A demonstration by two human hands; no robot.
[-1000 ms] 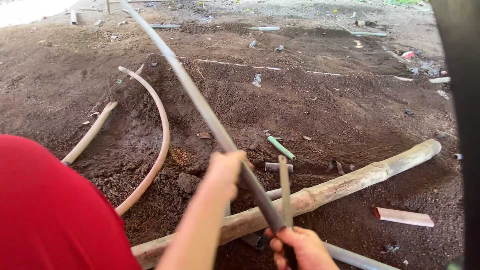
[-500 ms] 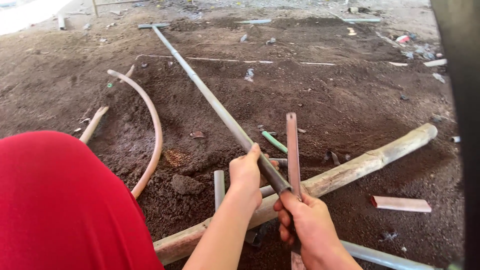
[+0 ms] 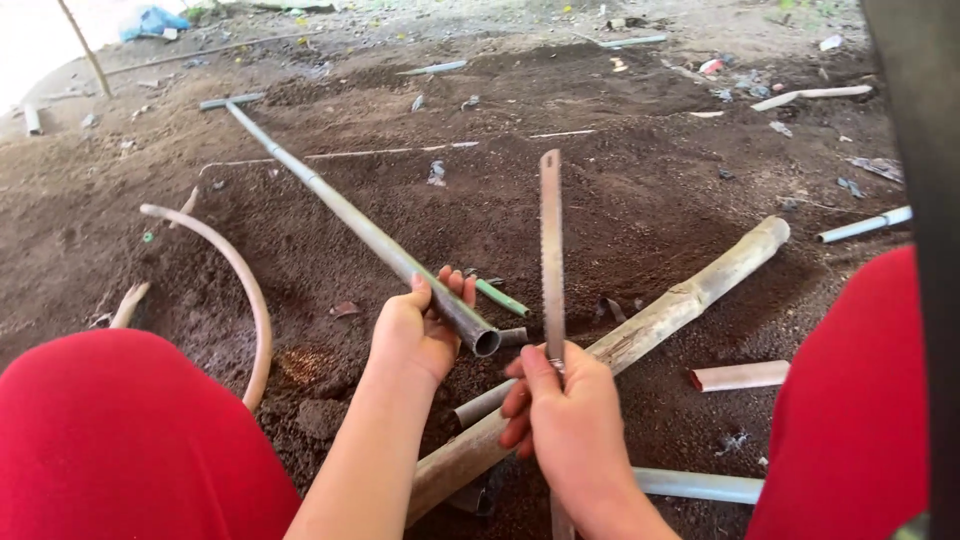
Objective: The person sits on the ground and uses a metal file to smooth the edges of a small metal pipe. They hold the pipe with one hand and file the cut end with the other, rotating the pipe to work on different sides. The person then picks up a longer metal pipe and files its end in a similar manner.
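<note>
A long grey pipe (image 3: pixel 350 215) runs from the far left of the dirt ground (image 3: pixel 640 190) down toward the person, and its open cut end sits just in front of the hands. The left hand (image 3: pixel 418 335) is wrapped around the pipe close to that end, fingers curled over the top. The right hand (image 3: pixel 565 420) is closed around the lower part of a saw blade (image 3: pixel 551 250), a thin rusty strip with teeth on one edge, held upright just right of the pipe's end and not touching it. Under both hands a thick wooden pole (image 3: pixel 690 295) lies slanted across the ground, up to the right. A short pipe stub (image 3: pixel 485 403) rests against it. A small green piece (image 3: pixel 500 297) lies just behind the pipe's end. A curved hose (image 3: pixel 245 290) bends at the left. Red-clad knees (image 3: pixel 120 440) frame the bottom corners.
</note>
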